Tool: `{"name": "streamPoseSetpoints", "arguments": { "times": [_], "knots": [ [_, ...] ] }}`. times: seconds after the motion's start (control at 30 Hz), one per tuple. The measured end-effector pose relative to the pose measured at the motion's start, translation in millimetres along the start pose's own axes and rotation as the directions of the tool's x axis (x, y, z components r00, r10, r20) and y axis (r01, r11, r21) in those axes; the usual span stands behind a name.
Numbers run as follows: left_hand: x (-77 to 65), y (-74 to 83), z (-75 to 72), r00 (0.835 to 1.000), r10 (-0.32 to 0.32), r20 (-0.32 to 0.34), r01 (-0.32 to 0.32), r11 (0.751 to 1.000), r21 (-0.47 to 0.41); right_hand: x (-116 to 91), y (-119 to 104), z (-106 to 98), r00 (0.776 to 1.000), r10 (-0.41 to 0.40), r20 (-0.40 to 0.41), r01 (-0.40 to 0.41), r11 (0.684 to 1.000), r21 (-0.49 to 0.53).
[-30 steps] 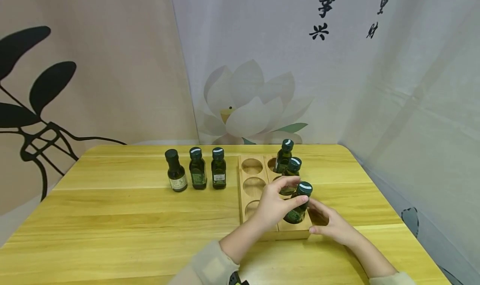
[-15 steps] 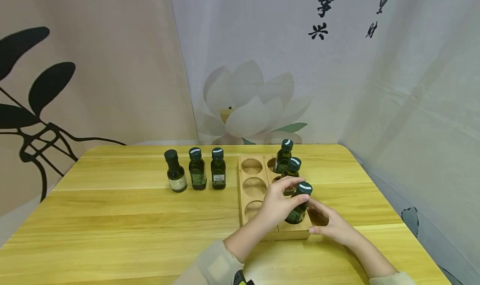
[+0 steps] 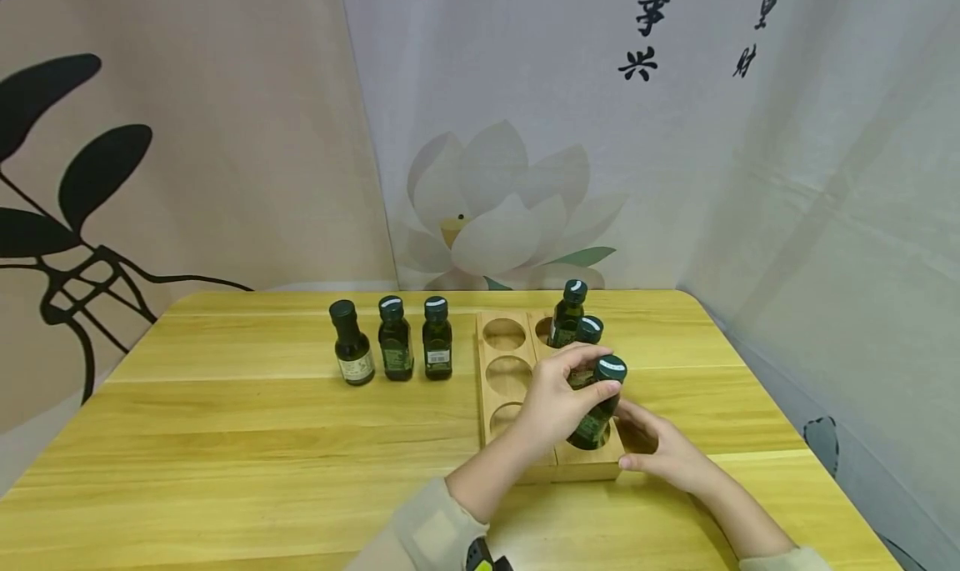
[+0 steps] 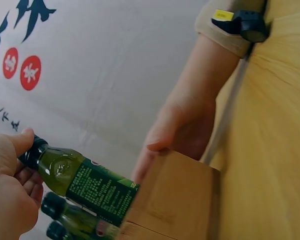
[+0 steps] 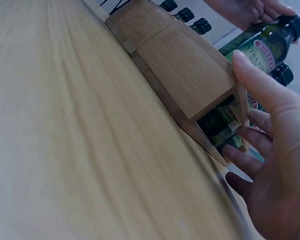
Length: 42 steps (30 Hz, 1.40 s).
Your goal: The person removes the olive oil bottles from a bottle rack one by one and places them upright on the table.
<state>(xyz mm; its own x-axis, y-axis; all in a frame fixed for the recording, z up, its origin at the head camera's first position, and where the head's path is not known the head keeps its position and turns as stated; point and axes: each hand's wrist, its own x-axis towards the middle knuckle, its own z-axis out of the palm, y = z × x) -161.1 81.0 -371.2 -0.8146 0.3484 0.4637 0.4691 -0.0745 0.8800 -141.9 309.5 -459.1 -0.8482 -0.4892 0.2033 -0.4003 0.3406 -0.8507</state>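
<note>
- The left hand (image 3: 558, 400) pinches a bottle (image 3: 597, 421) near its cap
- The bottle tilts in the near right hole (image 3: 605, 437) of the wooden rack (image 3: 581, 473)
- The right hand (image 3: 667, 454), fingers relaxed, touches the rack

Lost most of the middle bottle (image 3: 590, 330) in the wooden rack (image 3: 585, 473) behind the left hand (image 3: 553, 398) in the head view, plus part of the near-left hole (image 3: 502, 417). Could not see the base of the gripped bottle (image 3: 598, 414), sunk in the rack. Could not read the tiny label (image 3: 356, 368) on the long-necked bottle (image 3: 349, 334). Found the calligraphy (image 3: 652, 11) cropped by the top edge. In the right wrist view, saw just three bottle tops (image 5: 185, 14) past the rack and the right hand (image 5: 277, 150) cut off by the right edge.
</note>
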Motion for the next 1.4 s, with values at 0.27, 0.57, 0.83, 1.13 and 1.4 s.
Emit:
{"name": "streamPoseSetpoints", "arguments": {
  "times": [0.27, 0.57, 0.83, 1.13, 1.4],
  "knots": [
    [8.7, 17.1, -7.5, 0.998, 0.063, -0.015, -0.063, 0.997, 0.038, -1, -1, 0, 1.0, 0.014, -0.001, -0.014, 1.0, 0.008],
    [13.3, 37.9, -24.1, 0.991, 0.119, -0.064, -0.117, 0.992, 0.038, -1, 0, 1, 1.0, 0.007, 0.003, -0.007, 1.0, 0.001],
    [15.3, 53.1, -45.0, 0.984, 0.135, -0.119, -0.13, 0.991, 0.043, -1, 2, 1, 1.0, -0.015, -0.005, 0.015, 1.0, 0.006],
    [13.0, 65.6, -77.1, 0.974, 0.157, -0.164, -0.15, 0.987, 0.055, 0, 0, 2, 1.0, -0.006, -0.021, 0.005, 0.999, -0.033],
    [7.5, 68.5, -103.7, 0.958, 0.186, -0.22, -0.158, 0.977, 0.141, 0, -3, 3, 1.0, -0.025, -0.018, 0.024, 0.999, -0.042]
  ]
}}
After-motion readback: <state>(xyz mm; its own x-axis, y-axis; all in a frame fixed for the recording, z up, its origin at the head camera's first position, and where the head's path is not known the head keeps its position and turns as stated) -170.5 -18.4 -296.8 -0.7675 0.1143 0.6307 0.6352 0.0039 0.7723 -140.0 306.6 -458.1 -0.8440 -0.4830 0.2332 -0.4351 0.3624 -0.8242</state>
